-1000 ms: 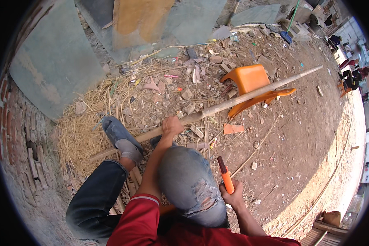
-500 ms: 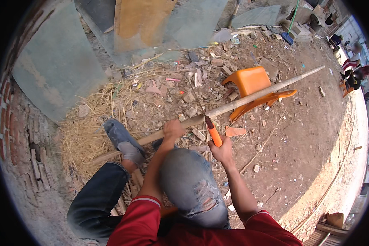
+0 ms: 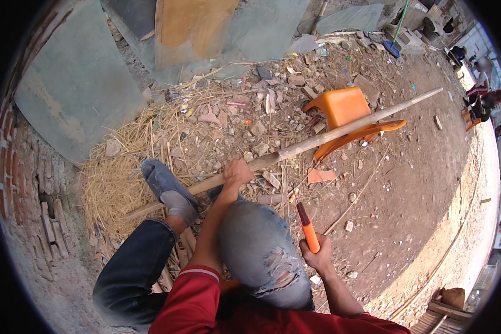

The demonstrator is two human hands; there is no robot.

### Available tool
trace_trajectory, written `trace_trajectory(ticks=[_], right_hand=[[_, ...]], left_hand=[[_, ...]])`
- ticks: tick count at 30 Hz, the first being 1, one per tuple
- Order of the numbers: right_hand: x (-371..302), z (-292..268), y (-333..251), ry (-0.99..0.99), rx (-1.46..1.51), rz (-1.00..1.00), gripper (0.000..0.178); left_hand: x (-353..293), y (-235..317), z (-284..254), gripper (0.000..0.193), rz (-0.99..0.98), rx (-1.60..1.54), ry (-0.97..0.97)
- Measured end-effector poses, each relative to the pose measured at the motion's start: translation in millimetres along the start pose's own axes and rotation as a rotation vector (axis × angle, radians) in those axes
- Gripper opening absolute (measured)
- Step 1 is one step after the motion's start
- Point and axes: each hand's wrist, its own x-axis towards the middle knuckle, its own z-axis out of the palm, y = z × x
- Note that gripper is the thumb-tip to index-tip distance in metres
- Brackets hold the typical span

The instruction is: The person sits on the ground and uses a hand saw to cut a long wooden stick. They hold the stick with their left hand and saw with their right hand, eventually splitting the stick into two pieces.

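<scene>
My left hand [image 3: 237, 172] is closed round a long wooden pole [image 3: 345, 130], just in front of my bent knee. The pole slants from the straw at lower left up across a tipped orange plastic chair [image 3: 346, 107]. A dark mark, like a cut, crosses it a little right of my left hand. My right hand [image 3: 316, 253] grips the orange handle of a hand saw [image 3: 308, 229], held low and apart from the pole. Its thin blade, seen nearly edge-on, is hard to make out. My left foot, in a grey slipper [image 3: 160, 179], is beside the pole's lower end.
Rubble and straw [image 3: 114, 189] cover the dirt ground. Large grey-green sheets [image 3: 78, 83] and an orange-brown board [image 3: 192, 30] lean at the back, with a brick wall [image 3: 11, 150] at left. People [image 3: 479, 103] sit far right. Wood pieces [image 3: 453, 303] lie at lower right.
The saw has come off the pole, and my right hand has drawn it down and to the right. My left hand keeps its place on the pole.
</scene>
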Motion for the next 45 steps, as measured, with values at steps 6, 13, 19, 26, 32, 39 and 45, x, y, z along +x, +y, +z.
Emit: trace_trajectory(ticks=[6, 13, 19, 26, 32, 39, 45], right_hand=[[-34.7, -18.9, 13.2, -0.02, -0.044, -0.023, 0.02], [63.0, 1.6, -9.5, -0.009, -0.028, -0.126, 0.018], [34.0, -12.0, -2.3, -0.026, 0.085, -0.02, 0.018], [-86.1, -42.2, 6.7, -0.023, -0.023, 0.067, 0.016], [128.9, 35.4, -29.9, 0.085, -0.076, -0.182, 0.02], [18.9, 2.7, 10.0, -0.027, 0.089, -0.029, 0.018], [-36.9, -23.9, 2.4, -0.021, 0.075, 0.031, 0.017]], left_hand=[[-0.3, 6.9, -1.7, 0.038, 0.022, 0.052, 0.026], [2.6, -0.8, 4.8, 0.04, 0.043, 0.02, 0.036], [5.7, 5.0, 10.0, 0.039, 0.046, 0.029, 0.032], [4.9, 9.8, 10.3, 0.035, 0.069, 0.039, 0.012], [1.8, 4.3, 4.1, 0.037, 0.039, 0.029, 0.003], [2.2, -9.6, -3.7, 0.033, 0.048, 0.039, 0.019], [3.1, -7.2, 1.0, 0.033, 0.034, 0.05, 0.0]])
